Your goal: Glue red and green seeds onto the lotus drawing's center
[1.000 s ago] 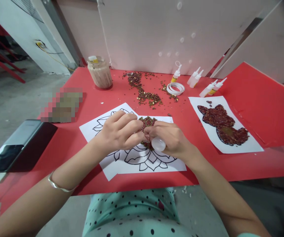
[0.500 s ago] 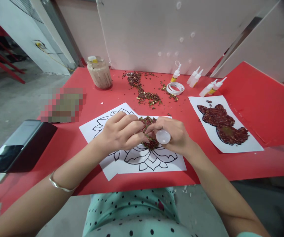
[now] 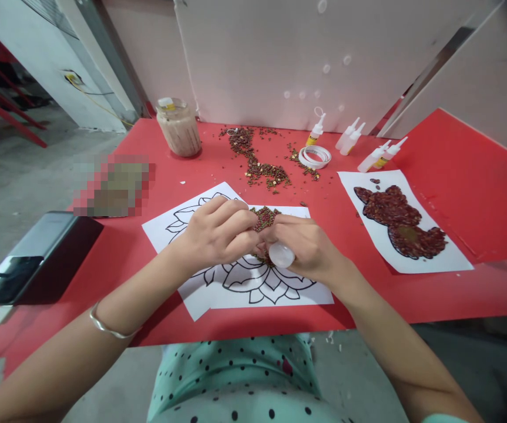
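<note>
My right hand (image 3: 312, 244) is wrapped round a small white glue bottle (image 3: 282, 255), whose round base faces up at me; its tip is hidden. Against its fingertips rest those of my left hand (image 3: 222, 232), curled and closed, and whatever they pinch is out of sight. Both hands are over a lotus line drawing on white paper (image 3: 319, 295). A patch of reddish-green beans (image 3: 265, 216) covers the middle of that drawing, partly behind my fingers. Under its left side lies a second sheet with a drawing (image 3: 158, 229).
Loose beans (image 3: 264, 170) are strewn at the back, near a roll of white tape (image 3: 314, 157) and several glue bottles (image 3: 373, 156). A jar (image 3: 179, 130) stands back left, a phone (image 3: 37, 258) at the left edge. A bean-covered picture (image 3: 403, 223) lies right.
My right hand has shifted slightly left with the glue bottle, closing up to my left fingertips. My left hand stays nearly in place.
</note>
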Action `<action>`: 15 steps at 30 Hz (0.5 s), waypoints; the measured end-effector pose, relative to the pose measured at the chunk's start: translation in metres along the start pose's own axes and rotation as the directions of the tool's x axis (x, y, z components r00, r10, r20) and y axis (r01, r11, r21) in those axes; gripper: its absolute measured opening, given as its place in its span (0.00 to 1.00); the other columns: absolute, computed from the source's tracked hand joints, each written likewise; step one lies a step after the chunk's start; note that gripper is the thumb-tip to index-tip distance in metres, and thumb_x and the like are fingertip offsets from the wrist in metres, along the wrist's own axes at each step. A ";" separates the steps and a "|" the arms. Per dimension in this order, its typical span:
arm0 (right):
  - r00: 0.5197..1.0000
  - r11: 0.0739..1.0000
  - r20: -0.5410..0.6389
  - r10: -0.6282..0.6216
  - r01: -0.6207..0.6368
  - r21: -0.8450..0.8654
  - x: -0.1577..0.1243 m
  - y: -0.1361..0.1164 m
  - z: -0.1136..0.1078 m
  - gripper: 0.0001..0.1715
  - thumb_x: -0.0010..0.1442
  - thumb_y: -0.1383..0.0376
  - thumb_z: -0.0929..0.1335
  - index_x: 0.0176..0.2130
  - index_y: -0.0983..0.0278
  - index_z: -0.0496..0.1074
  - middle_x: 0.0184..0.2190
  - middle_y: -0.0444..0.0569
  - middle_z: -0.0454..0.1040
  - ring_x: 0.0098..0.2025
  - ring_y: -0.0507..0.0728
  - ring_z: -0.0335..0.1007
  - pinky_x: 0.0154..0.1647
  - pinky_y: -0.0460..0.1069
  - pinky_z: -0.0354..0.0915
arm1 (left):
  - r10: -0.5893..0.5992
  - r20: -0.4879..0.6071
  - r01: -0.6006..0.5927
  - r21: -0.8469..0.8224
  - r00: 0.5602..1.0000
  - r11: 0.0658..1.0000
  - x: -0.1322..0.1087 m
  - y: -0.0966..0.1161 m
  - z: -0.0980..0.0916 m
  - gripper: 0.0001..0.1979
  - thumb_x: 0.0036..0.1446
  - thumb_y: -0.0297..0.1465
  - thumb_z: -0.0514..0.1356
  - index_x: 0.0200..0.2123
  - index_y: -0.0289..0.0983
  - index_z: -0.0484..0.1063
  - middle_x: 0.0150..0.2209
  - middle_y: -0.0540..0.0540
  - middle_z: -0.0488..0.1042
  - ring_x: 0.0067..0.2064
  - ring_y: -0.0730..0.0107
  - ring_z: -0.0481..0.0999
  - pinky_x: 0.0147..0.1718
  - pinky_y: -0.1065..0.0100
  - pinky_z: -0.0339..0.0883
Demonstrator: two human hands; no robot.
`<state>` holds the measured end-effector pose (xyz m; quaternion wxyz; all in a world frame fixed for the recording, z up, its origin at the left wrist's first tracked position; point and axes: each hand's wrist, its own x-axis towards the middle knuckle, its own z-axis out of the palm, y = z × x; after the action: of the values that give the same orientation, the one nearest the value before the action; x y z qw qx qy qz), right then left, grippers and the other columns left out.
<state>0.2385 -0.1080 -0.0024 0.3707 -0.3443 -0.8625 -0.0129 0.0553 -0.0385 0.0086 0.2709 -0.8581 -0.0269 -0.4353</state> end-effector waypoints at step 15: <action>0.988 0.998 -0.141 -0.067 0.069 0.009 0.000 0.002 0.006 0.05 0.59 0.73 0.64 0.33 0.64 0.64 0.28 0.47 0.73 0.31 0.51 0.65 0.29 0.46 0.63 | 0.002 0.005 -0.002 -0.002 1.000 1.000 0.001 0.002 0.002 0.11 0.57 0.31 0.57 0.28 0.40 0.54 0.28 0.50 0.65 0.31 0.69 0.66 0.25 0.67 0.56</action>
<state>0.2359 -0.1052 -0.0073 0.4321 -0.3103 -0.8456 -0.0440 0.0578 -0.0394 0.0083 0.2704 -0.8594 -0.0264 -0.4331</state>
